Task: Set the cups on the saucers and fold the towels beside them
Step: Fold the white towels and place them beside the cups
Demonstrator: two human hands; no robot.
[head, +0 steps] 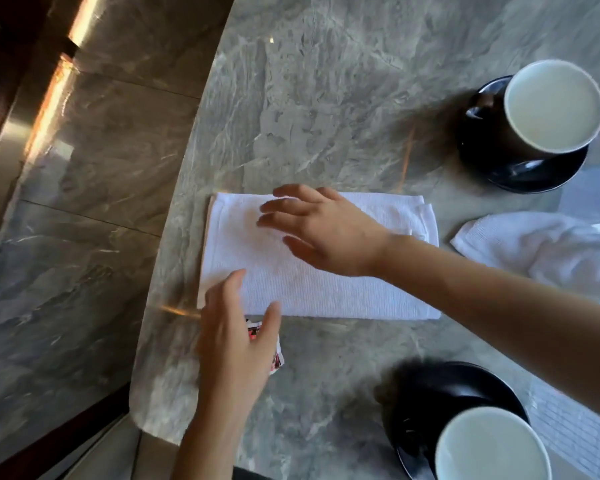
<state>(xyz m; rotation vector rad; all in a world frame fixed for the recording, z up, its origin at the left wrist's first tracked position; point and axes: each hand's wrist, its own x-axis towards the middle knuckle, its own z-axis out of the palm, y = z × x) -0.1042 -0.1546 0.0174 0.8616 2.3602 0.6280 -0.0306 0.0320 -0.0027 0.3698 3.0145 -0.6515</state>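
Observation:
A white towel (326, 292) lies folded into a flat rectangle in the middle of the grey marble table (326, 98). My right hand (323, 230) hovers over its upper half, fingers spread, holding nothing. My left hand (236, 337) is at the towel's near left corner, fingers apart. A second white towel (548, 247) lies crumpled at the right. A dark cup with a white inside (555, 105) stands on a black saucer (534, 174) at the far right. Another such cup (492, 448) stands on a black saucer (430, 403) at the near right.
A small red, black and white packet (278, 358) lies on the table, partly under my left hand. The table's curved edge (174, 237) runs down the left, with a polished stone floor (84, 168) beyond it.

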